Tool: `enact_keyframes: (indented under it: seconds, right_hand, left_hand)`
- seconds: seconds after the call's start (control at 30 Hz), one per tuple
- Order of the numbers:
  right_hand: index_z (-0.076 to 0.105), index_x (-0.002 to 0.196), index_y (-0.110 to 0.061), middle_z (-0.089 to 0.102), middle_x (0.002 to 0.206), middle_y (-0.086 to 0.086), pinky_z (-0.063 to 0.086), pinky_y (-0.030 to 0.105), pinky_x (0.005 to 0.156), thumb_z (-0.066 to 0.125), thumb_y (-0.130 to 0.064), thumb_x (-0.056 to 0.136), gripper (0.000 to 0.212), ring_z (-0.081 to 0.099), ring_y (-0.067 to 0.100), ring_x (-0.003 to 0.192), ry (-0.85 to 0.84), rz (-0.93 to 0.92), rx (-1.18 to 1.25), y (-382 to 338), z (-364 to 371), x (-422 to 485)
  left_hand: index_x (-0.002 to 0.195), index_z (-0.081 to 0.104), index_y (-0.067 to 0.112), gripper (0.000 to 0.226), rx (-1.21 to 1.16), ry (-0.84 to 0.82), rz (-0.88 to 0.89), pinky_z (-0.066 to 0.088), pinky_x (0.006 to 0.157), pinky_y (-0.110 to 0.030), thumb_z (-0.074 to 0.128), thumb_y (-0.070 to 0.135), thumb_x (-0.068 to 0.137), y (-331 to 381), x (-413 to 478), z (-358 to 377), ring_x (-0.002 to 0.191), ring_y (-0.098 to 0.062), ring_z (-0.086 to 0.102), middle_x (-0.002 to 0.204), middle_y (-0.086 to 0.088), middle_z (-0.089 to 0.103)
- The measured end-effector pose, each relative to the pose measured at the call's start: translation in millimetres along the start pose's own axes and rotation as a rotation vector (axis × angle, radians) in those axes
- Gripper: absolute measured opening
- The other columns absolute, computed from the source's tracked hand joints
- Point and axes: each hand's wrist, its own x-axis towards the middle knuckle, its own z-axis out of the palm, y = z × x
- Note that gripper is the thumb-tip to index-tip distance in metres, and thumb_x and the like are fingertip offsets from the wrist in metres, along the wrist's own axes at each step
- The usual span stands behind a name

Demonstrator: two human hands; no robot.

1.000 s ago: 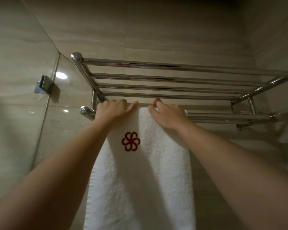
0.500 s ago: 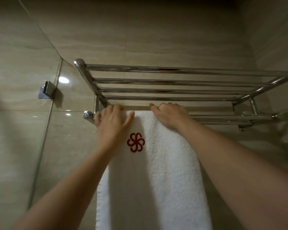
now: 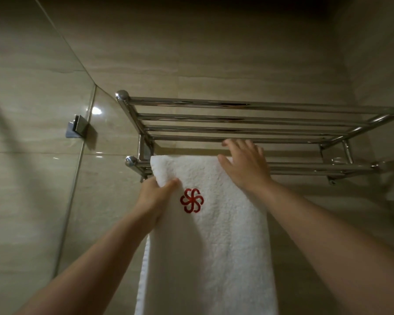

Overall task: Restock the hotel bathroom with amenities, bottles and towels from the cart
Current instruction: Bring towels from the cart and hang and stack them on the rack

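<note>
Nearest, forearms: two bare forearms rise from the bottom corners of the view, both cut off by the frame before the elbow.
Towel: a white terry-cloth towel (image 3: 214, 242) with a red embroidered pinwheel emblem (image 3: 191, 200) hangs over the lower chrome rail (image 3: 316, 167); its bottom end runs out of view, so how far it hangs cannot be told.
Left hand: the left hand (image 3: 156, 196) pinches the towel's left edge just beside the emblem, thumb on the front face, the other fingers tucked behind the cloth and hidden.
Right hand: the right hand (image 3: 245, 165) lies flat and spread on the towel's upper right corner where it folds over the rail, fingers loose and gripping nothing; the fingertips reach up toward the shelf bars, and whether they touch metal is hard to tell.
Rack: a wall-mounted chrome towel rack (image 3: 248, 117) of parallel tubes sits above the rail, nothing on its shelf; its right end is clipped by the frame.
Left side: a clear glass shower panel (image 3: 43, 178) meets the wall, held by a small chrome bracket (image 3: 76, 129).
Farthest: beige stone-look wall tiles (image 3: 214, 53) fade into darkness at the top, where detail is lost.
</note>
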Motion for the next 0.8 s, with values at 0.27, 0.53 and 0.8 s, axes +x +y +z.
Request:
enact_keyframes:
  seconds: [0.27,0.53,0.8]
  right_hand:
    - [0.012,0.142,-0.038,0.046,0.133,0.007,0.05,0.038,0.084,0.059,-0.032,0.088,0.071,0.055,0.022,0.107,-0.008,0.448,0.634,29.6,-11.5,-69.4]
    - [0.053,0.116,-0.03,0.057,0.105,-0.007,0.051,0.017,0.063,0.055,-0.014,0.092,0.03,0.058,0.003,0.089,-0.093,0.282,0.828,35.9,-23.3,-50.0]
    - [0.054,0.128,-0.015,0.058,0.126,0.007,0.046,0.027,0.082,0.055,-0.013,0.091,0.036,0.054,0.02,0.112,0.006,0.284,0.53,30.5,-20.0,-2.2]
  left_hand:
    - [0.092,0.058,0.014,0.015,-0.009,0.076,0.029,0.048,0.05,-0.027,0.06,0.028,0.088,-1.9,-3.8,-4.3,0.071,-0.02,0.064,0.083,-0.007,0.065]
    - [0.113,0.046,0.016,0.035,0.094,0.238,0.27,0.055,0.077,-0.047,0.065,0.025,0.085,-1.7,-3.1,-20.8,0.092,-0.027,0.059,0.111,-0.011,0.058]
    - [0.115,0.064,0.019,0.031,0.471,0.262,0.468,0.047,0.093,-0.041,0.066,0.023,0.084,31.1,43.3,-30.6,0.108,-0.026,0.058,0.118,-0.009,0.064]
